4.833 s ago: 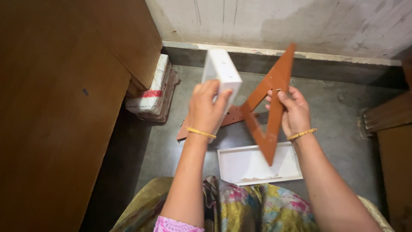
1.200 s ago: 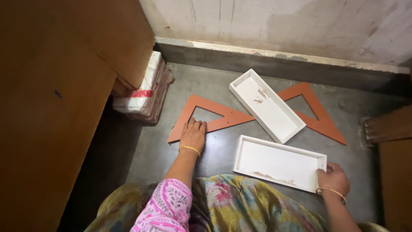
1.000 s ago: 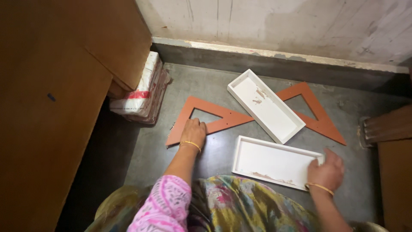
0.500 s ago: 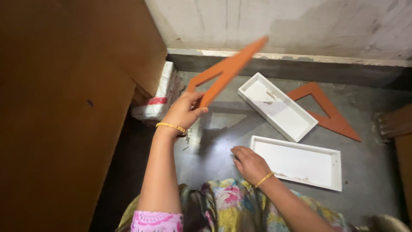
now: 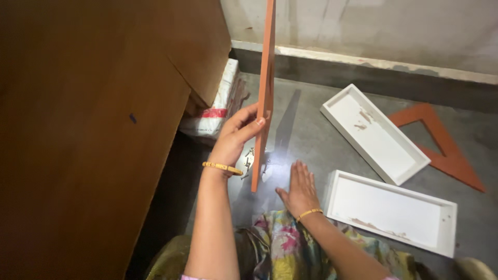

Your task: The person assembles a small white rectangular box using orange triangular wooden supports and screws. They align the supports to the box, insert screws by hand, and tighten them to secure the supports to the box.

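Overhead, left hand (image 5: 236,137) grips an orange triangle frame (image 5: 265,98) edge-on. Right hand (image 5: 299,189) lies flat, fingers spread, beside two white trays (image 5: 394,215) and small screws (image 5: 250,158)

gold bangles on both hands (image 5: 236,137), floral clothing

Orange-brown triangular wooden frame (image 5: 265,88), seen edge-on and held upright in the air, its upper end running out of the top of the view and its lower end hanging above the grey floor (image 5: 311,135). The left hand (image 5: 236,136) grips it near mid-length, thumb across the near face, fingers behind the edge.
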